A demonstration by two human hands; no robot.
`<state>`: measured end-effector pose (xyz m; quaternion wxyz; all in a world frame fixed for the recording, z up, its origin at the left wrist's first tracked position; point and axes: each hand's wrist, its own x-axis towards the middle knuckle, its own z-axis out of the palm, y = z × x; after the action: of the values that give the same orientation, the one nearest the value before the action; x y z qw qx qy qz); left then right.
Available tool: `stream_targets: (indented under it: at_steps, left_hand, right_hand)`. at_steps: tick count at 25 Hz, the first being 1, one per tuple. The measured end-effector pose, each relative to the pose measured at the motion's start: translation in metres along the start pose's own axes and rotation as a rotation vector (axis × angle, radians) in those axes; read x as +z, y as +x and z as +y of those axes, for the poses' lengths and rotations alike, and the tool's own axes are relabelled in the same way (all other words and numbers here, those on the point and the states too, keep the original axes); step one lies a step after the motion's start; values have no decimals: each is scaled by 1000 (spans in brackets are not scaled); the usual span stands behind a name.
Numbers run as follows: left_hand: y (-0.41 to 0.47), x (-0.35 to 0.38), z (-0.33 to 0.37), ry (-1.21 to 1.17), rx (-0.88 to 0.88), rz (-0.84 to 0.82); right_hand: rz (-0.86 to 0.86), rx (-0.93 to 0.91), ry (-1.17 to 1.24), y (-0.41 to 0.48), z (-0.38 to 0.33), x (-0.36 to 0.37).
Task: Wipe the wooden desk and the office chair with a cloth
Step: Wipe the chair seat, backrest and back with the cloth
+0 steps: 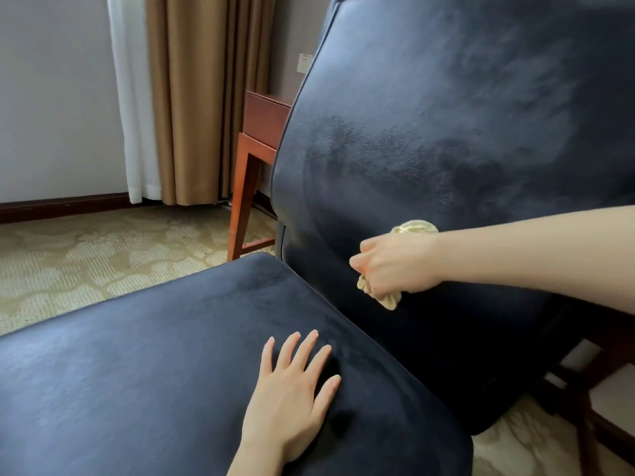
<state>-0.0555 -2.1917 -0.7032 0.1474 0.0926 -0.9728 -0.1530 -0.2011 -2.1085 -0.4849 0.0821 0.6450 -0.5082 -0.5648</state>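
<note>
The office chair (pixel 429 115) fills most of the view, covered in dark blue velvet, its backrest tilted up on the right and its seat cushion spread across the bottom. My right hand (pixel 395 261) grips a bunched pale yellow cloth (pixel 414 226) and holds it against the lower part of the backrest. My left hand (pixel 292 400) lies flat on the seat with straight, spread fingers. Behind the chair's left edge shows a corner of the reddish wooden desk (pixel 263 115) with one leg.
Patterned beige carpet (pixel 86 262) covers the floor on the left. Brown and white curtains (pixel 185 97) hang against the wall behind. A wall socket (pixel 304 63) sits beside the backrest. Dark wooden chair parts (pixel 584 389) show at the lower right.
</note>
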Motion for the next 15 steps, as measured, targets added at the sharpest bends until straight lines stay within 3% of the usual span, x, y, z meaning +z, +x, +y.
stream_targets:
  at_steps: [4,9,11,13,15]
  left_hand:
    - [2,-3,0,44,-21,27]
    - [4,2,-1,4,32,47]
    - [4,7,-2,36,48,83]
    - [6,7,-1,56,47,62]
    - [6,3,0,37,42,30]
  right_hand:
    - [28,119,-34,56,38,-9]
    - [229,345,-97,102,76,-22]
    - [345,554,-71,114,97,-30]
    - [474,864,89,119,117,-39]
    - [564,1046,227,122,123,-43]
